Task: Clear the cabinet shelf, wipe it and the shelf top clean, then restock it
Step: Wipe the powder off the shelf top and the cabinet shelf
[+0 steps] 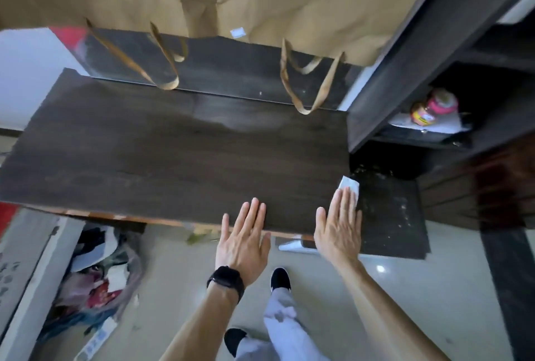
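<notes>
wipe (348, 185): likely thin, limp; press, don't pinch | your right hand (338, 230): fingers (343, 201) straight, together, flat on it | left hand (246, 239): fingers loosely spread on shelf top (173, 158)

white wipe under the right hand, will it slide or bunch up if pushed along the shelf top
The white wipe looks thin and folded flat under the right hand, so it is probably floppy and very light. The shelf top looks smooth, so it should slide when pressed flat, though it may crumple if pushed by its edge.
</notes>
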`<move>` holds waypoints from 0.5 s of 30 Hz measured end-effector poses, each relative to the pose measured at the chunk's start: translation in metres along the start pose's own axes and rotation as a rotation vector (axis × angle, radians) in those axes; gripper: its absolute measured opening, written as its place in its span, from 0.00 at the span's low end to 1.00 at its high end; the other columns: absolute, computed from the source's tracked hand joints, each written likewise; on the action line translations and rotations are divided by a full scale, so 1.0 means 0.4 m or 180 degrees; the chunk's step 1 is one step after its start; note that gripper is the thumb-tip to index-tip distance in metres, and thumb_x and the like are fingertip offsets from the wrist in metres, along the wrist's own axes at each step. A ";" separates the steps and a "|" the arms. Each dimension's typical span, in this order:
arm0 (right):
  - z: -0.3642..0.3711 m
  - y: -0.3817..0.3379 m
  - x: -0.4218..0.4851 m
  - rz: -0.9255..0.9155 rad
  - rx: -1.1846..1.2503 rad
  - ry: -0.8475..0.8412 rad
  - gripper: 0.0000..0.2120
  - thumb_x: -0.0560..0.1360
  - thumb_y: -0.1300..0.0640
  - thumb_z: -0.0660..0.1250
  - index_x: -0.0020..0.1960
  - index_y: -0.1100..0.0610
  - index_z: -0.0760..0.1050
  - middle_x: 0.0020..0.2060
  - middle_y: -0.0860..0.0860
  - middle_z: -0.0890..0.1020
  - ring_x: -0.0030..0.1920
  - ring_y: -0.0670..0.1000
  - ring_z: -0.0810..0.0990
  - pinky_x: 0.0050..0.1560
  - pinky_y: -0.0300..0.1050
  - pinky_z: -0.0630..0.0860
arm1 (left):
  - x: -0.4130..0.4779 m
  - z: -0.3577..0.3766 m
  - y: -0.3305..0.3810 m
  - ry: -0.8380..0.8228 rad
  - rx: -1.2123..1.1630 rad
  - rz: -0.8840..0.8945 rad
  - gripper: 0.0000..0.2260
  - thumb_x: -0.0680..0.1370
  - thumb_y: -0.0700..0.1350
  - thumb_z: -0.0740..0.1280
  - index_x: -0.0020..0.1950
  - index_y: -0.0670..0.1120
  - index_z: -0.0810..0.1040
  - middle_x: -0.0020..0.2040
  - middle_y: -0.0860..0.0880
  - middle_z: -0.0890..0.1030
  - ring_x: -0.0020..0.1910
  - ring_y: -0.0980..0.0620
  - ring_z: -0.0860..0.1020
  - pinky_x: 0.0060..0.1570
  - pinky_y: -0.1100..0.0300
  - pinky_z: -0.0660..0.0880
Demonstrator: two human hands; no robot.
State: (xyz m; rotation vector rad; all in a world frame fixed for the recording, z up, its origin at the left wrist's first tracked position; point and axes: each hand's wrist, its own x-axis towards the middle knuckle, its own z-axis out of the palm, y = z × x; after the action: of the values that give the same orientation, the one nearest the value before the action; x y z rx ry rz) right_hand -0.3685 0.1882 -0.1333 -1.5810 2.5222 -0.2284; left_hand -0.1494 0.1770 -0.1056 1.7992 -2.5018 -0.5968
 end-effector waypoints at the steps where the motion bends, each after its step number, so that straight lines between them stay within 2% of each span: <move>1: 0.000 0.001 -0.002 0.0050 0.0130 0.0041 0.32 0.82 0.46 0.47 0.79 0.65 0.50 0.78 0.60 0.55 0.79 0.58 0.53 0.75 0.59 0.60 | 0.011 0.012 0.044 -0.0039 0.0028 0.0112 0.27 0.80 0.54 0.50 0.78 0.47 0.62 0.79 0.50 0.61 0.77 0.50 0.61 0.72 0.43 0.56; 3: 0.004 0.006 -0.011 0.0242 0.0616 0.0162 0.30 0.83 0.48 0.45 0.79 0.65 0.49 0.78 0.60 0.55 0.78 0.57 0.56 0.76 0.53 0.60 | 0.024 0.036 0.116 -0.0106 0.0079 0.0301 0.26 0.80 0.53 0.50 0.77 0.47 0.64 0.78 0.50 0.62 0.77 0.50 0.62 0.72 0.43 0.56; 5: 0.004 0.021 -0.024 0.0413 0.1251 0.0302 0.28 0.83 0.49 0.45 0.80 0.61 0.50 0.79 0.56 0.57 0.77 0.54 0.59 0.75 0.43 0.58 | 0.025 0.055 0.161 -0.0146 0.0070 0.0394 0.26 0.81 0.53 0.50 0.77 0.46 0.65 0.78 0.50 0.62 0.77 0.50 0.62 0.72 0.42 0.58; 8: -0.018 0.055 -0.035 0.0669 0.2481 0.0198 0.24 0.85 0.50 0.46 0.80 0.53 0.54 0.77 0.43 0.59 0.76 0.41 0.59 0.72 0.32 0.56 | 0.029 0.069 0.196 -0.0243 0.0139 0.0389 0.27 0.82 0.55 0.46 0.80 0.48 0.58 0.80 0.52 0.55 0.79 0.53 0.52 0.75 0.44 0.49; 10: -0.020 0.086 -0.044 0.1005 0.3505 -0.0142 0.22 0.85 0.50 0.47 0.79 0.51 0.57 0.74 0.38 0.64 0.72 0.34 0.64 0.67 0.26 0.61 | 0.044 0.070 0.221 -0.0255 0.0244 0.0414 0.27 0.82 0.56 0.43 0.81 0.50 0.52 0.80 0.54 0.47 0.79 0.56 0.43 0.76 0.46 0.42; 12: -0.003 0.118 -0.061 0.1170 0.4135 -0.0411 0.23 0.85 0.47 0.47 0.77 0.52 0.62 0.71 0.42 0.71 0.67 0.34 0.70 0.64 0.29 0.68 | 0.069 0.066 0.255 -0.0238 0.0260 0.0423 0.27 0.82 0.57 0.42 0.81 0.51 0.50 0.80 0.56 0.45 0.78 0.58 0.39 0.76 0.47 0.40; 15: 0.050 0.169 -0.085 0.1117 0.4227 -0.0829 0.28 0.81 0.38 0.45 0.77 0.48 0.62 0.68 0.45 0.75 0.66 0.40 0.73 0.64 0.34 0.72 | 0.118 0.077 0.318 -0.0101 0.0316 0.0365 0.26 0.82 0.56 0.44 0.81 0.51 0.53 0.80 0.56 0.48 0.78 0.58 0.41 0.75 0.47 0.41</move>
State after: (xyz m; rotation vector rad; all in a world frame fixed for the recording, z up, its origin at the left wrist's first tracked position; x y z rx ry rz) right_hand -0.4088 0.2468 -0.1655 -0.5563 1.6331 -1.2049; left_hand -0.2884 0.1776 -0.1056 1.6737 -2.6787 -0.5092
